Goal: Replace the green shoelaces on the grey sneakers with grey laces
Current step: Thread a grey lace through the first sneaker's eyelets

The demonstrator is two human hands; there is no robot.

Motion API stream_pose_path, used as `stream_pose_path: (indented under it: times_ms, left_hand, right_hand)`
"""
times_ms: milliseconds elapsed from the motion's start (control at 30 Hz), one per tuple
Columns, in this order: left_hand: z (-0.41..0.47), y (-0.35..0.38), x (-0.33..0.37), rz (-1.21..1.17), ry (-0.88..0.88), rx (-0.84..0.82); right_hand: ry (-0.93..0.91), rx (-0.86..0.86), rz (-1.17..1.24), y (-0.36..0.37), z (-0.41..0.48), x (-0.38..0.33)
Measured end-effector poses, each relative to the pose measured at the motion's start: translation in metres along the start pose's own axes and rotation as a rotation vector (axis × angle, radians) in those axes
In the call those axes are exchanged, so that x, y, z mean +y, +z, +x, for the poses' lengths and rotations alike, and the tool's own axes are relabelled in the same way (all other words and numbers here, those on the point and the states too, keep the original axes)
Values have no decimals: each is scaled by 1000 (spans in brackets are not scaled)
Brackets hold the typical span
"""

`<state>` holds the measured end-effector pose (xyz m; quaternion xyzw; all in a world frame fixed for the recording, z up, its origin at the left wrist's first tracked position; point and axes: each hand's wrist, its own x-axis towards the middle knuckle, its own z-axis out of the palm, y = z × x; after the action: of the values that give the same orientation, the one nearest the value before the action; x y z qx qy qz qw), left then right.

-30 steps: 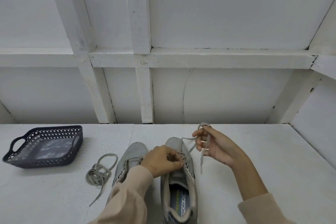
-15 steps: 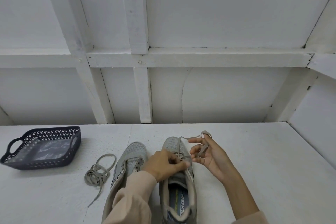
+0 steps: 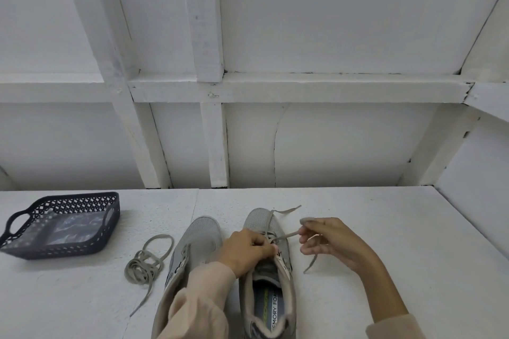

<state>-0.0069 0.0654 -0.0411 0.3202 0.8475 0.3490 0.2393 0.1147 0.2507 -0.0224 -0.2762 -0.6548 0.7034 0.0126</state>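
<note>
A single head-worn camera looks forward and down, close over the white worktop (image 3: 358,228), facing a white panelled wall (image 3: 330,22).

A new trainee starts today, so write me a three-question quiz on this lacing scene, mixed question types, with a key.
1. True or false: the right hand pinches the lace threaded in the right-side sneaker.
2. Where does the loose coiled lace lie? A) inside a sneaker B) on the table, beside the other sneaker C) draped over a wrist
3. Short answer: which hand grips the lace right at the eyelets?
Key: 1 true; 2 B; 3 the left hand.
</note>
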Motion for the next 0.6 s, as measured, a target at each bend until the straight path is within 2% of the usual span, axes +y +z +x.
stream_pose_path:
  times_ms: [133, 300, 367, 533, 600]
  left_hand:
    - [-5, 1, 4, -44, 34, 25]
    - [-12, 2, 10, -116, 115, 188]
    - [-13, 0, 10, -184, 145, 193]
    - [-10, 0, 12, -163, 232, 85]
    - [-9, 2, 10, -183, 239, 94]
  right_hand:
    - [-28, -114, 294, 14, -8, -12]
    - [-53, -266, 750, 35, -6, -15]
    - [-35, -319, 892, 41, -3, -14]
    - [-71, -474, 1018, 45, 10, -9]
    - [-56, -462, 1026, 44, 12, -9]
